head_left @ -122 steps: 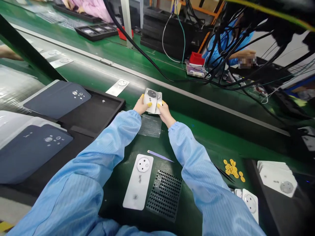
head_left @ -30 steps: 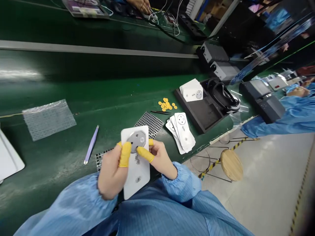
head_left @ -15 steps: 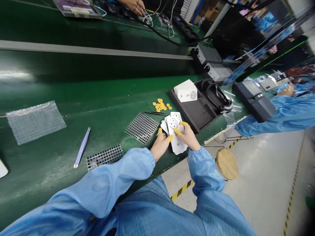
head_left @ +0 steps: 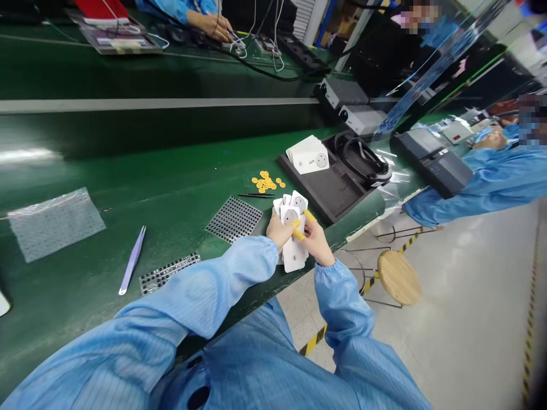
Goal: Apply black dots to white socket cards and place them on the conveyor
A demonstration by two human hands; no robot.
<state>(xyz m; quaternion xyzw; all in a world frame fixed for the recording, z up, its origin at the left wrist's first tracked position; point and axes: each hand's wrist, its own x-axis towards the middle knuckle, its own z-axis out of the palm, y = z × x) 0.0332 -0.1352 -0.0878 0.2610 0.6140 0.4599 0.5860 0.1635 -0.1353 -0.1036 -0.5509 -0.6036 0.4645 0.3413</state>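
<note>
White panels [head_left: 296,257] are caught in both grips just right of the frame's centre: the left hand [head_left: 280,232] and right hand [head_left: 317,242] are bent close around them, pinching. The bunch seems gathered, but its tops stand uneven, so evening it looks unfinished. Beyond, yellow discs [head_left: 265,182] scatter the counter [head_left: 171,182]; another stack [head_left: 308,155] already lies in the black tray [head_left: 333,196], upper right of centre.
</note>
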